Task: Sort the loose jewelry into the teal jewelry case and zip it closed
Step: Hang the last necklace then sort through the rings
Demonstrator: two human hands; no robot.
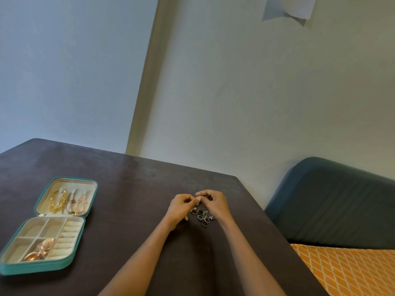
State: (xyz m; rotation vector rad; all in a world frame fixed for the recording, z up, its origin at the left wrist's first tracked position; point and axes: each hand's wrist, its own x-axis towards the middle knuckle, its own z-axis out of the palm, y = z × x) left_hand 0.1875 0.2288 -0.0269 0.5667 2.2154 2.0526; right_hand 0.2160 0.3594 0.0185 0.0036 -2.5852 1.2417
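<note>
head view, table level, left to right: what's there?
Open teal zip-around jewelry case with cream lining → left hand → small pile of loose dark metal rings → right hand → dark blue padded headboard. The fingertips of the two hands meet above the pile.

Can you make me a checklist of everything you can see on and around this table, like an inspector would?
Surface: dark table, bare in the middle.
Job's things: teal case lies open at the left; gold necklaces hang in its lid, a coppery piece sits in a front compartment, the ring rolls look bare. A pile of rings lies loose between the hands.
Clutter: nothing seen.
Hands: left hand and right hand meet over the rings, fingertips pinching something too small to name.
Cables: nothing seen.
Surroundings: plain walls, a paper on the wall, a blue cushion, an orange patterned cloth.
</note>
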